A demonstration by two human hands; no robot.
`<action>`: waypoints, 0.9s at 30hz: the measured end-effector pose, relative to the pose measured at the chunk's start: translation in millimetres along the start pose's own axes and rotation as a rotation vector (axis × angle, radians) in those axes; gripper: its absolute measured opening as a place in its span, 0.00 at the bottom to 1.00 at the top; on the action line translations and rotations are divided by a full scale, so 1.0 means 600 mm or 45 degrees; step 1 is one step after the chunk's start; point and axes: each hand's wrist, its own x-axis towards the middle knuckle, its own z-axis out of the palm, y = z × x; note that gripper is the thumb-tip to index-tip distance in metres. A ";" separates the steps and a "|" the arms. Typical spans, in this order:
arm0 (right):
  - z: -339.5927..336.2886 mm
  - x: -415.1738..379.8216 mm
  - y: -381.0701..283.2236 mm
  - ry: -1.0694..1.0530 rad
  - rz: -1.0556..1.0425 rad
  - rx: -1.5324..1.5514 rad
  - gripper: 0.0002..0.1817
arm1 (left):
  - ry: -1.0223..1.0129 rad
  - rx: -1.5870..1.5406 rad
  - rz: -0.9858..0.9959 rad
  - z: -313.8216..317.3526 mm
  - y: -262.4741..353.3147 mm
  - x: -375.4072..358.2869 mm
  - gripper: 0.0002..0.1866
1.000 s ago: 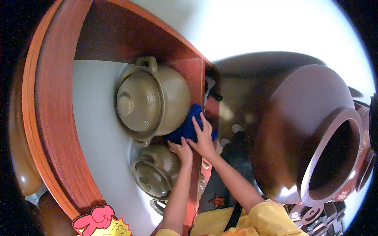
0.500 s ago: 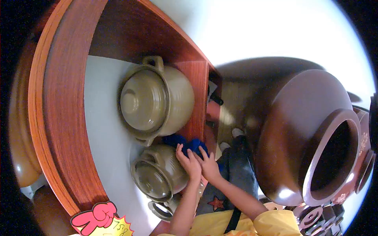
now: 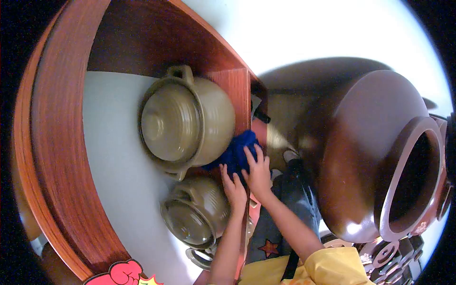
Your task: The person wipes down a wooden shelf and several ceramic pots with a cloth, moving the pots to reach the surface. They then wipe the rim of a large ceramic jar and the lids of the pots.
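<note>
A crumpled dark blue cloth [image 3: 244, 142] lies on the red-brown wood beside two lidded clay pots. My right hand [image 3: 259, 178] has its fingers bent over the cloth, with blue fabric between thumb and fingers. Lower left of it, my left hand [image 3: 234, 192] touches the cloth's near edge with its fingers apart. The larger olive-brown pot [image 3: 216, 116], with loop handles and a domed lid [image 3: 171, 122], sits just beyond the cloth. Close to my left wrist is the smaller lidded pot [image 3: 209, 199].
The pots stand in a wooden cabinet [image 3: 61, 142] with a pale inner panel [image 3: 118, 142]. Another pot's handle [image 3: 199, 256] shows below. A big brown jar [image 3: 365, 142] with a wide mouth stands at right. A red-and-yellow price tag [image 3: 124, 273] sticks out at the bottom.
Both hands have moved up and slightly right. The blue cloth is more spread out and reaches farther along the wood. The whole view has shifted a little.
</note>
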 end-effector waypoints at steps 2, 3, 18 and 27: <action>0.010 -0.050 0.011 -0.079 -0.027 -0.036 0.39 | -0.043 0.093 0.012 0.000 0.001 0.002 0.24; 0.009 -0.078 0.015 -0.075 -0.027 -0.041 0.39 | -0.038 0.111 -0.086 0.001 -0.017 0.000 0.25; -0.052 0.209 -0.040 0.405 -0.019 0.157 0.34 | -0.175 0.345 0.187 0.077 0.044 0.047 0.32; -0.049 0.344 -0.055 0.372 -0.470 -0.019 0.22 | -0.371 0.384 0.351 0.138 0.089 0.129 0.36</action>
